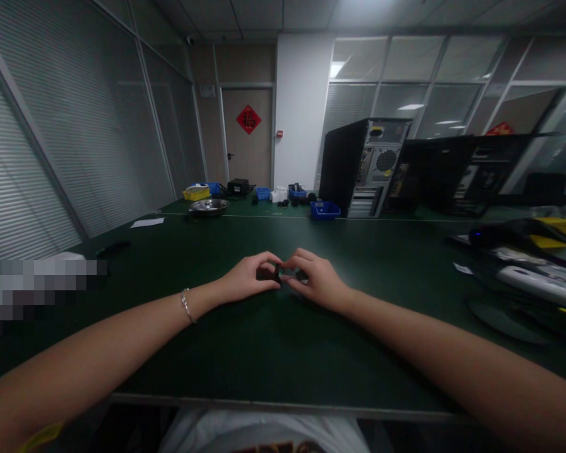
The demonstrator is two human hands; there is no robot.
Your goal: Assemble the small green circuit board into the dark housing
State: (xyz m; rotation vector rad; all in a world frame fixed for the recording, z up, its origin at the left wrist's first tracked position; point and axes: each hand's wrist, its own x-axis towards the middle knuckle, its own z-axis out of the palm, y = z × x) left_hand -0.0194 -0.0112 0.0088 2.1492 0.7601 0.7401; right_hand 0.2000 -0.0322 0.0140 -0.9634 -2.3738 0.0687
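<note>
Above the middle of the green tabletop (245,352), both hands meet at a small dark piece (278,272). My left hand (246,277) is closed in a pinch, thumb below and fingers above, and holds this dark upright piece by its edges. From the right, my right hand (321,280) is also pinched, its fingertips touching or nearly touching the same piece. A thin, pale bit (287,277) shows between the right fingertips, with a hint of green beside it. What it is stays too small and blurred to tell.
At the back stand a black computer tower (344,163), a blue tray (325,210), a round metal dish (209,207) and a yellow bin (196,192). A silvery device (542,283) and cables lie at the right. White paper (147,223) lies at the left.
</note>
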